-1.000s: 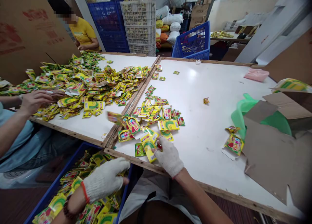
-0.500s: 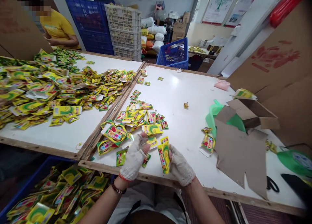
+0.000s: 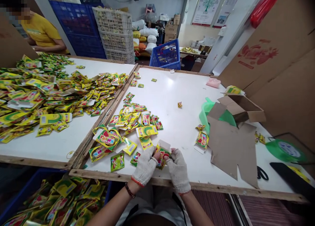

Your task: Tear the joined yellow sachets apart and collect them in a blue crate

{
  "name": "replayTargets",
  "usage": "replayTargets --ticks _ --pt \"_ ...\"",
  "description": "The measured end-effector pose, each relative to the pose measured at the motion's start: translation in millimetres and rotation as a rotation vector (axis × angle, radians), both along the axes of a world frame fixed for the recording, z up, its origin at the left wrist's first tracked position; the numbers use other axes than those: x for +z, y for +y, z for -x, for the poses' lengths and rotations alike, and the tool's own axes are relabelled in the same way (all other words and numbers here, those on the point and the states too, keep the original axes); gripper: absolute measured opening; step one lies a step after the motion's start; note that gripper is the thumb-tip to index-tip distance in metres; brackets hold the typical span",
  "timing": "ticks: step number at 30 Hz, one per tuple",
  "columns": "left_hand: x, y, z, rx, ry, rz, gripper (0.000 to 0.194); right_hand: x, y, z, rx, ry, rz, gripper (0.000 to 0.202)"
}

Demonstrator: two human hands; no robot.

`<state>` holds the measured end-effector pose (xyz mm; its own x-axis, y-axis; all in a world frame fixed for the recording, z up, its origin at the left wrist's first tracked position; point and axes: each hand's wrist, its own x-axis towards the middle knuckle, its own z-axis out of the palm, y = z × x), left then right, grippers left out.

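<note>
Head view: one carton is held over the desk, near the front edge, between the left hand and the right hand. A pale flap is seen raised at its far end. The carton is judged light, made of thin, fairly stiff card and easily creased by a hard squeeze; its printed face looks glossy, so slight slipping is to be expected (bare fingertips project from the gloves, which should help). Hold is best taken at the two side edges, the flap being left free. The carton is flanked by the fingers: those of the left hand are bent in at its left edge, those of the right are pinched close at its right side. Contact with the desk cannot be confirmed. A green sachet is noted just beside the left hand.
</note>
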<state>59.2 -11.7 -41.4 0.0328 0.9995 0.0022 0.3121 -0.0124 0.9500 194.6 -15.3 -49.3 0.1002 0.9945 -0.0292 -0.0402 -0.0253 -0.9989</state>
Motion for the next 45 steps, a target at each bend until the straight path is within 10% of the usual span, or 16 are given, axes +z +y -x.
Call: replayTargets --ticks 19,28,34,39,45 --pt "8.1 -4 21 -0.191 -0.055 -0.034 0.008 -20.8 -15 -17 0.067 -0.537 -0.313 0.028" --pt "1.4 9 35 -0.247 -0.060 -0.011 0.013 -11.8 -4 -18 0.177 -0.433 -0.210 0.026" --pt "2.0 -4 21 -0.192 -0.430 0.187 0.049 9.1 10 -12 0.247 -0.476 -0.172 0.013" --pt "0.3 1 20 -0.279 -0.166 0.282 0.032 5.7 25 -5 0.301 -0.305 -0.148 0.046" --pt "-5.6 7 23 -0.344 -0.154 0.208 0.039 7.0 22 -5 0.528 -0.338 -0.197 0.032"
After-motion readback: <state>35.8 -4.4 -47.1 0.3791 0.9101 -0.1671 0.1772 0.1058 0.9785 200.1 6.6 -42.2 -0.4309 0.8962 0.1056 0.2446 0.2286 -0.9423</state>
